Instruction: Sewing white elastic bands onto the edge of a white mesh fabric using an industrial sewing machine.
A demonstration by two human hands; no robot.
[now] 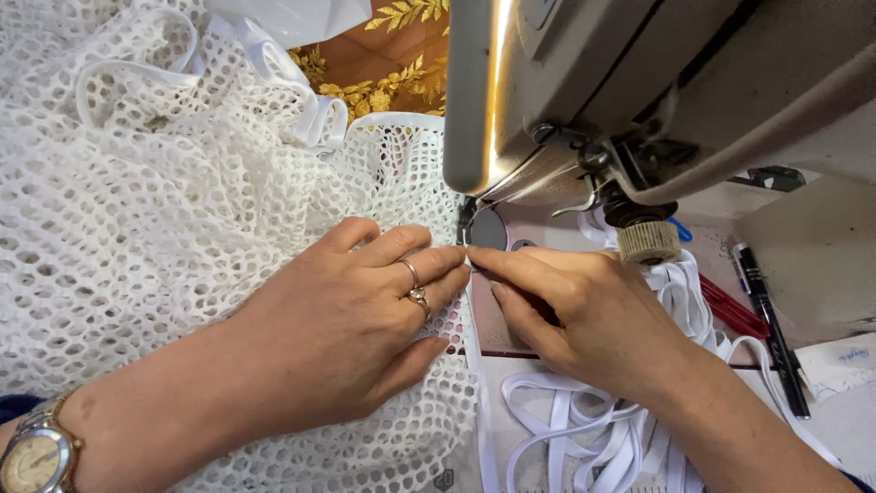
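We press our left hand (351, 315) flat, fingers spread, on the white mesh fabric (164, 201) at nine o'clock, steadying it, while our right hand (570, 306) pinches its white elastic edging (471, 319) toward the sewing machine (639, 82) at twelve o'clock.

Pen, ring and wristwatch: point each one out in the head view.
black pen (771, 329): head view, middle of its barrel.
ring (419, 294): head view, stone on the left hand's finger.
wristwatch (32, 456): head view, dial at the left wrist.
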